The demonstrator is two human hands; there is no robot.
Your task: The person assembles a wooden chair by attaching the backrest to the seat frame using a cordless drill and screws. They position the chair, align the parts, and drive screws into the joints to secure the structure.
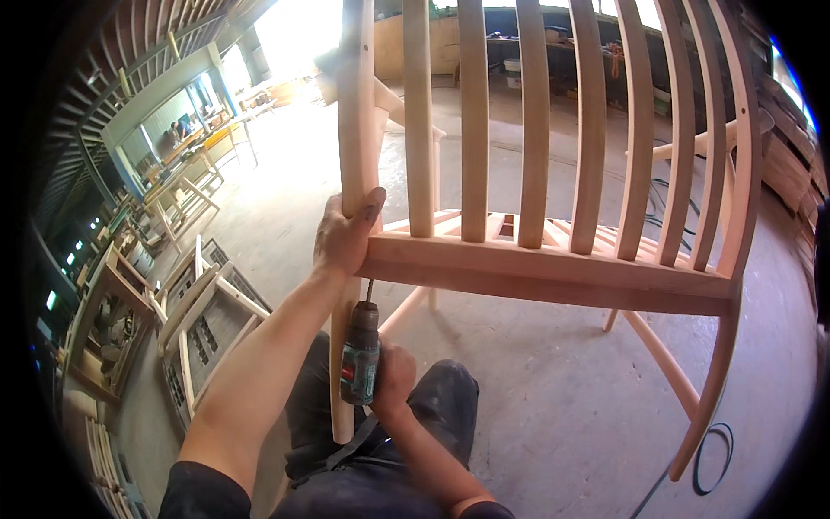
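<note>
In front of me stands a pale wooden chair frame, its slatted back toward me. The lower back rail (553,275) joins a row of upright slats (529,130). My left hand (348,232) is wrapped round the left back post (355,104), level with the rail. Below it, my right hand (395,374) grips a dark green cordless drill (360,359) pointing upward. The drill's thin bit (370,291) reaches the underside of the rail beside the post; whether it has entered the wood, I cannot tell. Part of the drill's handle is hidden behind my fingers.
Other wooden chair frames (207,320) stand on the concrete floor to the left. A green hose (714,458) lies coiled at the lower right. Stacked timber (791,164) lines the right side. Two people (177,130) are far off at a bench.
</note>
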